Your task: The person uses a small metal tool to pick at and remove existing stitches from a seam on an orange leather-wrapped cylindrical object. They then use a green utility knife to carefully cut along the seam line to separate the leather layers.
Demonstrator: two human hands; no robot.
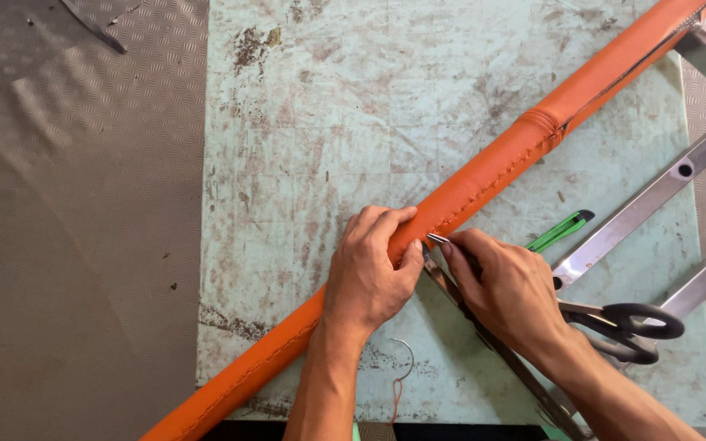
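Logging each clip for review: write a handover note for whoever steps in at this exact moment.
Left hand: wrapped over the orange padded tube, pinning it to the worn pale-green mat.
Right hand: pinching a thin metal tool at the tube's seam, right beside the left thumb.
Nearby: black-handled scissors, green utility knife, curved needle with red thread, metal frame bars.
Done: stitching shows along the seam on both sides of the hands.
Left: cannot tell how much seam under the hands is unfinished.

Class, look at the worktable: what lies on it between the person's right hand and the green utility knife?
Nothing: in the head view the stretch of worn tabletop between the right hand and the green utility knife is bare.
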